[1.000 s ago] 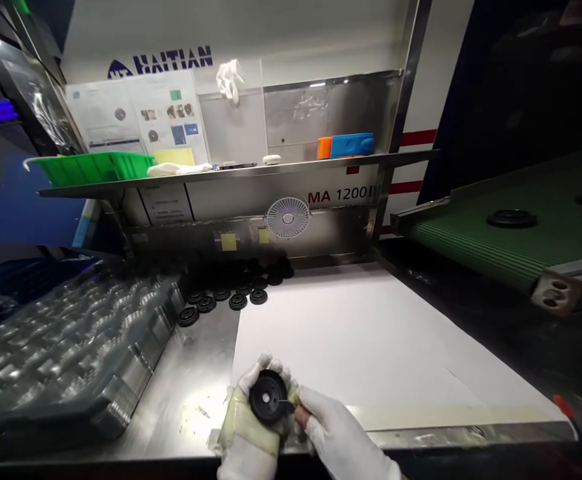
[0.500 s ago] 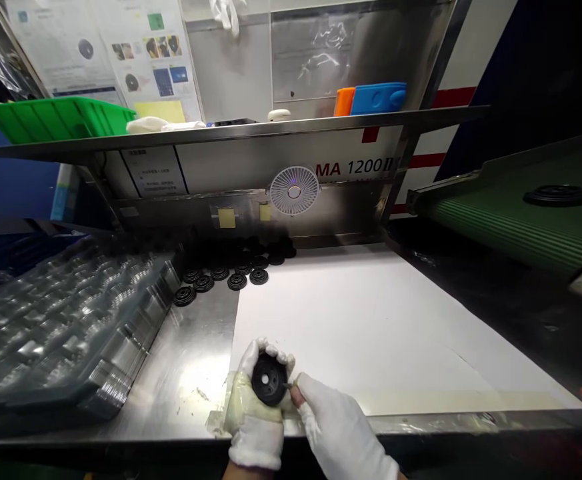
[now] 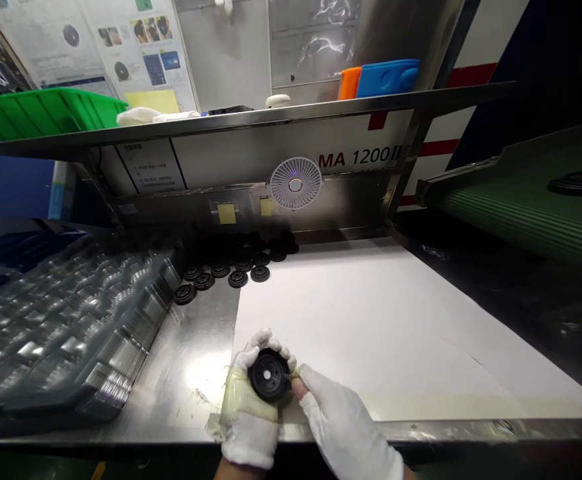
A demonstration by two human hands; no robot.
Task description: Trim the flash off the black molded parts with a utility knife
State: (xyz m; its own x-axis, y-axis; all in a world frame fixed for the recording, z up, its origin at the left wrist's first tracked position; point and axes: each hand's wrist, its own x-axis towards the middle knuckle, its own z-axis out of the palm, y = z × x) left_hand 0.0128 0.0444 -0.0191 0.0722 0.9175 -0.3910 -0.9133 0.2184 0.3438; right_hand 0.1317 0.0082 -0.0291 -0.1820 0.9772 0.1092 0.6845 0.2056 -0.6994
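Our left hand, in a white glove, cups a black disc with its face turned up towards us; the grip is closed round the disc's rim, fingertips curling over its far side. The disc is held just above the front edge of the counter, where the bare steel meets the left border of the white sheet. Our right hand, also gloved, comes in from the front right, its thumb and forefinger drawn narrow against the disc's right edge. We cannot tell whether that grip pinches the rim or something small.

A stack of clear moulded trays fills the left side of the counter. Loose black discs lie in a cluster at the back edge, below a small round fan. Above it, a steel shelf carries a green bin at its left end. A green conveyor belt runs along the right.
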